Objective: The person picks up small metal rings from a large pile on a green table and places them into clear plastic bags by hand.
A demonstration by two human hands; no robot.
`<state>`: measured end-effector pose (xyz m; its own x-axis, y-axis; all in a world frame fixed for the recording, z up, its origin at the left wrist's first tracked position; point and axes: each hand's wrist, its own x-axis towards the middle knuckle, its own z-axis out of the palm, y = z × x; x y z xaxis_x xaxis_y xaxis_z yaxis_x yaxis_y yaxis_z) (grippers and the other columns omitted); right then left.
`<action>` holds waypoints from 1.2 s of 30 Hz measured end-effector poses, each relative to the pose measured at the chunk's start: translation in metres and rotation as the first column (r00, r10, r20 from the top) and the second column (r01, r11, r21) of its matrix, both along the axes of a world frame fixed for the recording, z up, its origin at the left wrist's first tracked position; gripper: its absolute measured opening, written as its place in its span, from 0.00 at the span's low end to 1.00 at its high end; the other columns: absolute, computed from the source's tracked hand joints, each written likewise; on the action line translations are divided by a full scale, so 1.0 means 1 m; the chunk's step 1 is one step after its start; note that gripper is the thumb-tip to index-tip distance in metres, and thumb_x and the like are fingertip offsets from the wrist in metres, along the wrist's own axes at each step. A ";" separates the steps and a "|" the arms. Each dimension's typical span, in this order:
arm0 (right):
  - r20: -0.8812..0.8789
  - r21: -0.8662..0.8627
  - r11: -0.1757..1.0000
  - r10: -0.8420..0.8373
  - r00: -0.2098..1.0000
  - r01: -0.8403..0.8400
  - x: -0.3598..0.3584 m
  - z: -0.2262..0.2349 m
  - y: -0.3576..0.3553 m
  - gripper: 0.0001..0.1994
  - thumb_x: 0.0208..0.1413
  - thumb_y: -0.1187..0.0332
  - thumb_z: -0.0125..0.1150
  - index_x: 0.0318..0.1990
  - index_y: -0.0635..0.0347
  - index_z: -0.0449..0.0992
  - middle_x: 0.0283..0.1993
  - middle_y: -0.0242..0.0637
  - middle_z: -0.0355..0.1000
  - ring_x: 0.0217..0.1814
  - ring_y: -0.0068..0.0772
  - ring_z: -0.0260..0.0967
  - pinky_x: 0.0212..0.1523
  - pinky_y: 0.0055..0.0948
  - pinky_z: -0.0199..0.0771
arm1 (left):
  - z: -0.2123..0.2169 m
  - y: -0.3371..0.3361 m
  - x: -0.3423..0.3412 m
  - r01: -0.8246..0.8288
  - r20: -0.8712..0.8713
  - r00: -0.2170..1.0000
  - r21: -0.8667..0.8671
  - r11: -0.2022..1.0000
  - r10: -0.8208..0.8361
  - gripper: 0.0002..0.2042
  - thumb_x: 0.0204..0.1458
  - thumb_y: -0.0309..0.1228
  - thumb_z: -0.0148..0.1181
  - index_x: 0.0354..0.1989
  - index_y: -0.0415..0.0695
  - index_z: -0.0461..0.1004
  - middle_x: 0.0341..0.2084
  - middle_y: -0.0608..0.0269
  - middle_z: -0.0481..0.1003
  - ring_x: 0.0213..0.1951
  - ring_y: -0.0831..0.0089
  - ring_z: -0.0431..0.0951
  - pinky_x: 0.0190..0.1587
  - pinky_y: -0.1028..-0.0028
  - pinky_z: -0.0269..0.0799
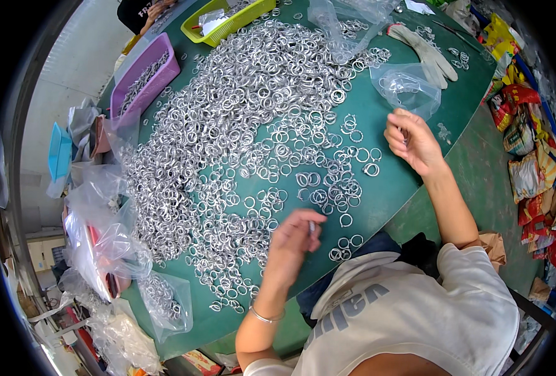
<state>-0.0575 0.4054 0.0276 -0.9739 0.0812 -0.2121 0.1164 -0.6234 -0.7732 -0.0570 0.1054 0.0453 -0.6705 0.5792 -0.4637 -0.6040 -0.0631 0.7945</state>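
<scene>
A large heap of silvery metal rings, many with small tabs, spreads over the green table. Over the near edge of the heap, my left hand is closed, with a small grey metal ring partly showing at its fingertips. My right hand is closed too, raised above the table's right side near a clear plastic bag. Its curled fingers mostly hide whatever they hold. Between my hands lie looser metal rings, some overlapping.
A purple basket and a yellow-green basket hold small metal parts at the far side. White gloves lie at the far right. A bag of rings sits at the near left. Another person's hand shows at the far left.
</scene>
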 end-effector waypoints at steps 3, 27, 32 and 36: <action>0.039 0.625 0.772 -0.182 0.983 0.118 0.000 0.003 -0.019 0.05 0.55 0.71 0.53 0.33 0.59 0.63 0.18 0.26 0.61 0.19 0.13 0.51 0.17 0.17 0.50 | -0.006 0.020 0.030 0.170 -0.622 0.721 -0.271 0.948 -0.307 0.08 0.52 0.26 0.56 0.40 0.36 0.71 0.27 0.68 0.65 0.26 0.79 0.62 0.27 0.80 0.60; -0.152 -0.526 0.826 0.144 0.978 -0.204 -0.005 0.001 -0.019 0.14 0.54 0.71 0.42 0.47 0.67 0.63 0.39 0.41 0.63 0.28 0.24 0.55 0.13 0.18 0.54 | -0.043 0.000 0.043 -0.354 -0.783 0.149 -0.613 0.707 -0.604 0.20 0.41 0.19 0.52 0.48 0.35 0.68 0.26 0.57 0.62 0.28 0.62 0.65 0.31 0.67 0.59; -0.074 -0.254 0.955 0.141 0.987 -0.155 -0.002 0.002 -0.032 0.11 0.49 0.73 0.44 0.41 0.65 0.67 0.34 0.38 0.65 0.28 0.26 0.60 0.17 0.20 0.57 | -0.038 -0.011 0.032 -0.463 -0.757 0.213 -0.634 0.619 -0.617 0.18 0.44 0.19 0.52 0.48 0.36 0.69 0.27 0.57 0.63 0.30 0.63 0.66 0.33 0.68 0.58; 0.024 -0.346 0.933 0.115 0.993 -0.100 0.000 0.004 -0.058 0.10 0.47 0.73 0.44 0.37 0.65 0.68 0.32 0.37 0.66 0.26 0.27 0.63 0.17 0.22 0.58 | -0.026 0.008 0.028 -0.442 -0.800 0.216 -0.591 0.675 -0.560 0.15 0.48 0.24 0.56 0.46 0.37 0.70 0.26 0.59 0.63 0.30 0.64 0.66 0.32 0.68 0.58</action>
